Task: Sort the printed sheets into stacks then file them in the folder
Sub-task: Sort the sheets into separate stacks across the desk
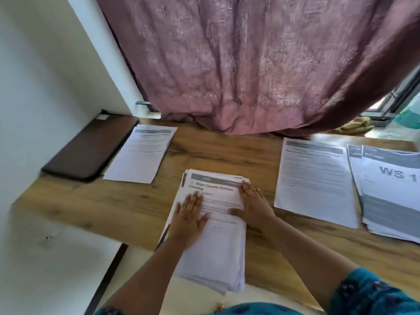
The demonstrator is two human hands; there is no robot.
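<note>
A thick pile of printed sheets (216, 253) lies in the middle of the wooden desk (91, 201), its near end hanging over the desk's front edge. The top sheet is headed "Shoe Counter Surface Cleaning". My left hand (189, 218) lies flat on the pile's left half, fingers straight. My right hand (252, 204) rests along the pile's right edge, fingers straight, thumb on the top sheet. A thin stack (142, 153) lies at the back left beside a dark brown folder (89, 147), which is closed. To the right lie another stack (314, 180) and a fanned stack marked "WS 1" (391, 194).
A purple curtain (250, 64) hangs down onto the desk's back edge. A white wall (45, 76) bounds the desk on the left. At the far right sit a window frame (395, 96) and a pale plastic bag (411, 112).
</note>
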